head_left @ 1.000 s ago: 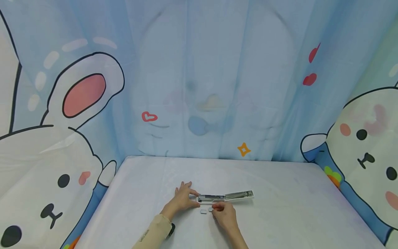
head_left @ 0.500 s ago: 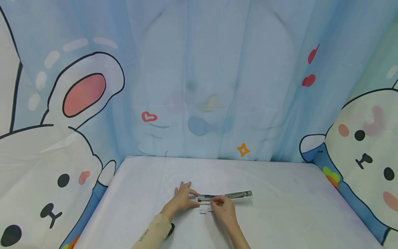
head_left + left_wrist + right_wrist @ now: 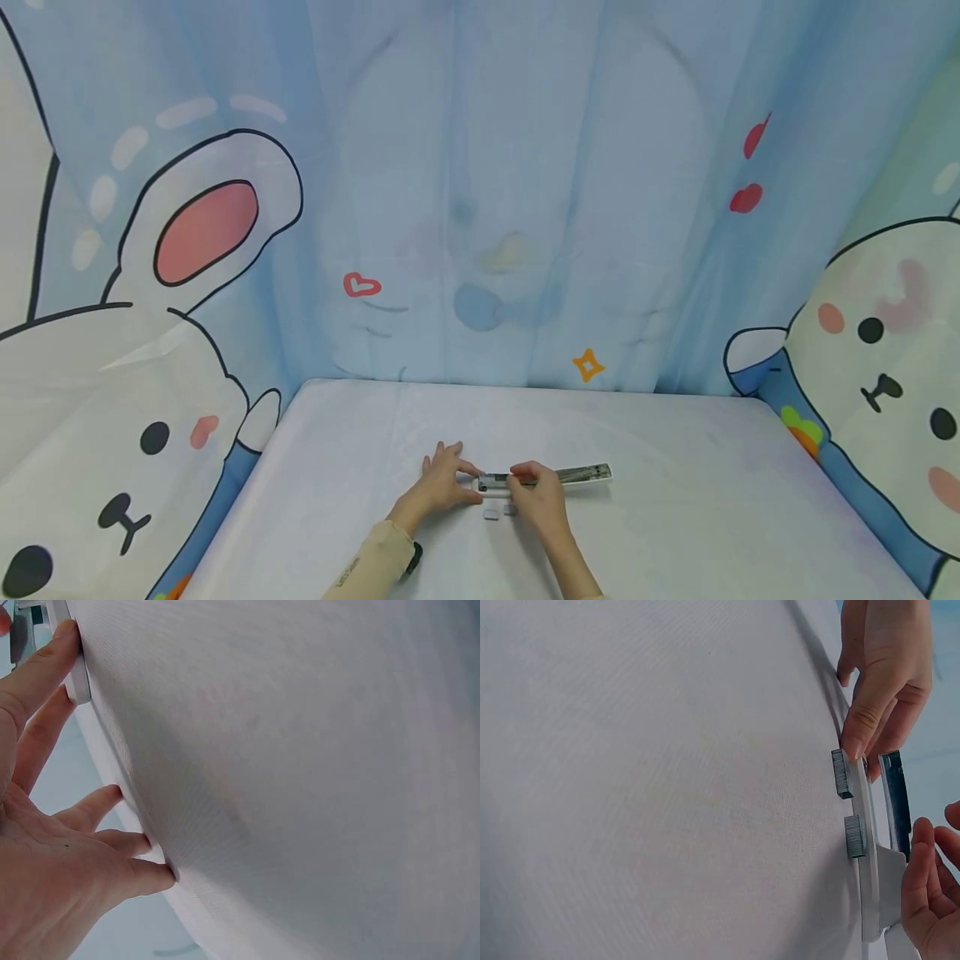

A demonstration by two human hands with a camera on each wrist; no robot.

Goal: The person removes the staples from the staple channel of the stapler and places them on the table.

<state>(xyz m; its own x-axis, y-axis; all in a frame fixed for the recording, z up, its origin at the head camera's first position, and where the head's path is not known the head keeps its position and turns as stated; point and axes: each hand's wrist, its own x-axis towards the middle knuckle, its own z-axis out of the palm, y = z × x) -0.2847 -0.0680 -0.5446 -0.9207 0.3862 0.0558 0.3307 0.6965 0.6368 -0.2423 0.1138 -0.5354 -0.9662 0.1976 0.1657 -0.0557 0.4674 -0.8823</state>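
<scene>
Stapler [image 3: 543, 477], opened out flat into one long strip, is laid across the near middle of the table [image 3: 675, 500], which is covered in a pale cloth. Its left end is steadied by the left hand [image 3: 442, 483], whose fingers are spread and nearly straight, with the fingertips pressed against the white base; nothing is gripped by this hand. In the left wrist view the same hand [image 3: 52, 847] is seen with its fingertips resting on the cloth and one finger touching the end of the white base [image 3: 77, 675]. The right hand [image 3: 534, 498] is placed over the middle of the stapler, fingers curled down onto the metal channel; from the right wrist view its fingertips [image 3: 922, 870] are seen pinched at the channel [image 3: 895, 802]. Two small blocks of staples [image 3: 848, 806] are lying on the cloth just beside the base, on the near side, one close to the other; in the head view they [image 3: 498, 512] are seen between the two wrists. A curtain [image 3: 480, 208] printed with cartoon rabbits is hung behind the table
</scene>
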